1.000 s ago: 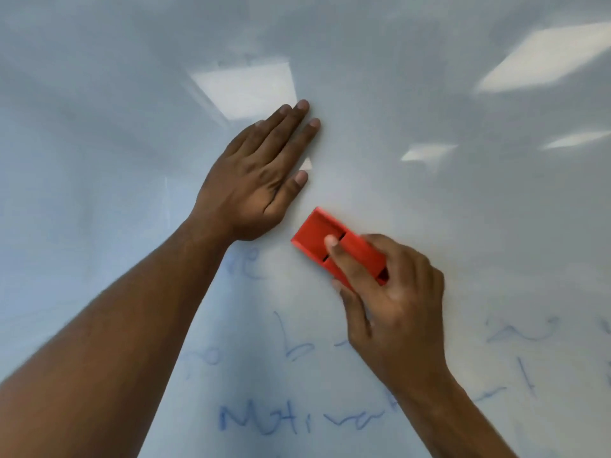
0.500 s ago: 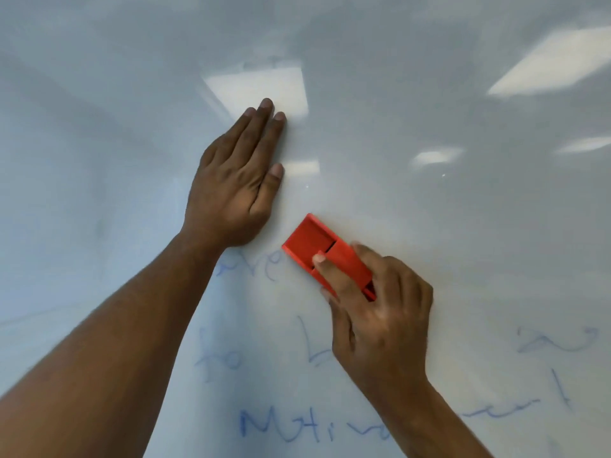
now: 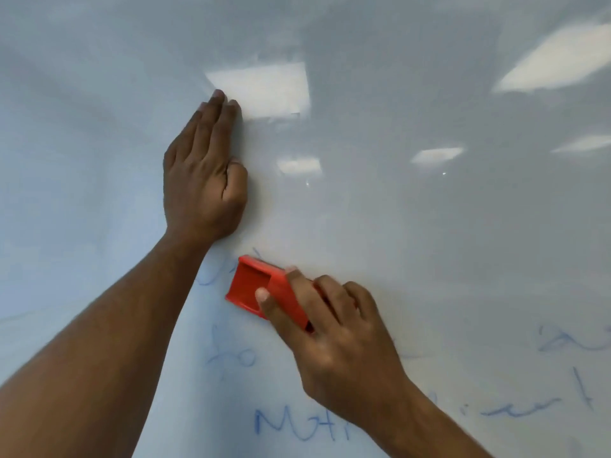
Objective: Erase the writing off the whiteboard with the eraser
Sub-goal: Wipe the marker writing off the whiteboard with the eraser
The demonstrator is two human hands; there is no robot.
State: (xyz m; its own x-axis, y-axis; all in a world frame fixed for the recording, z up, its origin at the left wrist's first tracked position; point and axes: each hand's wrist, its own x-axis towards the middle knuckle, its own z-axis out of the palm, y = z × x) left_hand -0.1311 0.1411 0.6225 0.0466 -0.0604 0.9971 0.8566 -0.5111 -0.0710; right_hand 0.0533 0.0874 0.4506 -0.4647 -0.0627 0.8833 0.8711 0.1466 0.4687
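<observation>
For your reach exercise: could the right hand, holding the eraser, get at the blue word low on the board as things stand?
Probably yes: the right hand with the eraser sits just above that blue word, with only bare whiteboard between.

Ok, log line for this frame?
right hand: gripping red eraser on whiteboard | left hand: flat on board | blue writing: remains below

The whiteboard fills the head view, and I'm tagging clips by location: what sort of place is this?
Probably an office or classroom: a large whiteboard with blue writing, reflected rectangular ceiling light panels, and a red eraser.
</observation>
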